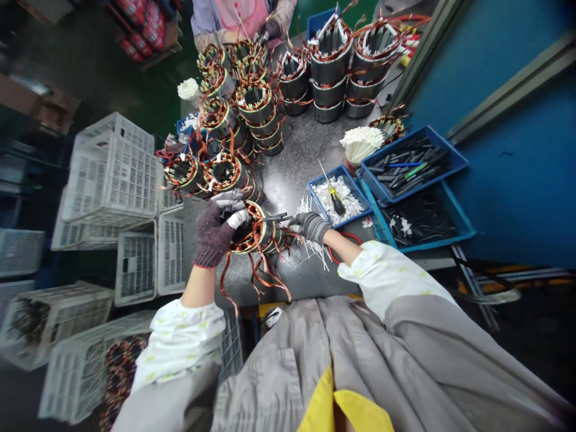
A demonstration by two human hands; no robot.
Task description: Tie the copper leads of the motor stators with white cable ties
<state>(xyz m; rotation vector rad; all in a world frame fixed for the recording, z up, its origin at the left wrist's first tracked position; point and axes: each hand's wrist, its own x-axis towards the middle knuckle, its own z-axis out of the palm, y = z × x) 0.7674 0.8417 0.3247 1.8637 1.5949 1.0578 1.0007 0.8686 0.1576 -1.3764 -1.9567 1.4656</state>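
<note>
My left hand (215, 229), in a dark knit glove with white fingertips, grips the near rim of a motor stator (260, 233). The stator lies tilted, its copper windings facing left, and loose copper leads (270, 277) hang from it over the table. Just right of the stator, my grey-gloved right hand (311, 227) is closed on dark thin strips (275, 217) that point toward the windings. Thin white sticks (315, 249) lie scattered beneath and beside that hand. The left fingertips are partly hidden against the coil.
Stacked stators (258, 114) fill the far table. To the right sit a blue tray of white pieces (360, 207) with a screwdriver (335, 198), and blue bins of black strips (459, 161). White crates (112, 174) stand left. Across the table another person's gloved hand (270, 30) works.
</note>
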